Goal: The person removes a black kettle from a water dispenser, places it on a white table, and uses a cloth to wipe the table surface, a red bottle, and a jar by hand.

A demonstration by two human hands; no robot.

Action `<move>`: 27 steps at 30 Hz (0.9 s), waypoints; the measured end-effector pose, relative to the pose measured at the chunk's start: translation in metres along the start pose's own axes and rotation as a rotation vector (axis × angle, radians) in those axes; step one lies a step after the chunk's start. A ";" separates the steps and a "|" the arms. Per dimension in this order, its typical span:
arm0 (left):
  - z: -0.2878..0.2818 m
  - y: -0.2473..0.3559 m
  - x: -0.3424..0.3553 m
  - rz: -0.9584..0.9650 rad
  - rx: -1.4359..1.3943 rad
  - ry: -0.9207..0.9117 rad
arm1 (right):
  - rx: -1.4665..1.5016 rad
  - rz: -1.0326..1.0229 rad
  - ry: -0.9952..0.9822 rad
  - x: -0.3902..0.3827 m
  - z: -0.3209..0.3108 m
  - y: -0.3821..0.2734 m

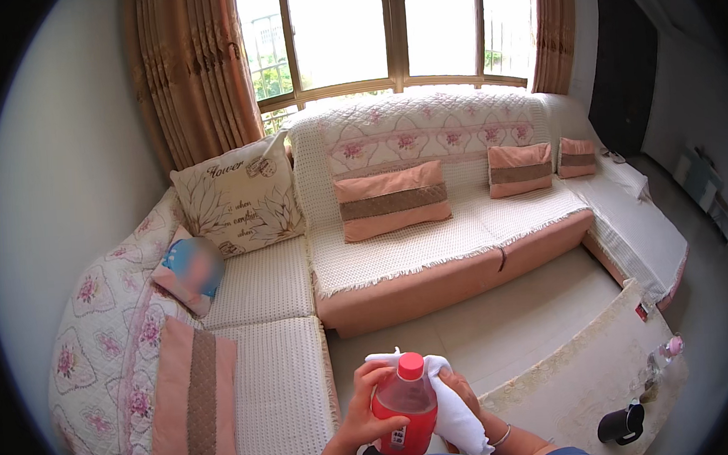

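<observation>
A plastic bottle of red liquid, with a red cap, is held upright in front of my body. My left hand wraps round its left side, thumb across the front. Behind and to the right of the bottle hangs a white cloth. My right hand grips this cloth and presses it against the bottle's far right side; some of its fingers are hidden by the cloth. A bracelet shows on my right wrist.
A table with a pale patterned cloth stands at the right, bearing a black jug and a clear bottle with a pink cap. An L-shaped sofa with several cushions runs along the left and far side, below a curtained window.
</observation>
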State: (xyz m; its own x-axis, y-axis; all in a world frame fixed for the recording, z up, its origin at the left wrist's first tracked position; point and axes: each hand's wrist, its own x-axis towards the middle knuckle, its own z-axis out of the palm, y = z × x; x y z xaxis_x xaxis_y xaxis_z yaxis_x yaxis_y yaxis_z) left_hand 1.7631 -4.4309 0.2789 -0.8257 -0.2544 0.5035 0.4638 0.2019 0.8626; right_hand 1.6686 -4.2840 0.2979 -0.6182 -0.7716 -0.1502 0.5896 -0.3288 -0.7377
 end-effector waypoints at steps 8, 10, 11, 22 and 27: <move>-0.052 -0.028 0.063 0.002 0.106 -0.010 | -0.216 -0.366 0.122 0.084 0.030 0.010; -0.067 -0.040 0.077 0.014 0.109 -0.025 | -0.227 -0.333 0.107 0.104 0.033 -0.001; -0.071 -0.041 0.087 -0.011 0.152 -0.050 | -0.190 -0.279 0.079 0.116 0.028 -0.004; -0.093 -0.082 0.162 -0.216 -0.258 -0.243 | -0.278 -0.134 0.103 0.173 0.033 -0.036; -0.079 -0.124 0.201 -0.285 -0.607 -0.278 | -0.298 -0.161 0.156 0.198 0.015 -0.060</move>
State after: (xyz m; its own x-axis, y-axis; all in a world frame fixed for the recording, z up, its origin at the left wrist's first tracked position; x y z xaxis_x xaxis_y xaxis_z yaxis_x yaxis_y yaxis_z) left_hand 1.5651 -4.5813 0.2772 -0.9548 0.0476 0.2934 0.2478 -0.4173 0.8743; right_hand 1.5186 -4.4256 0.3219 -0.7758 -0.6232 -0.0985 0.3158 -0.2484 -0.9157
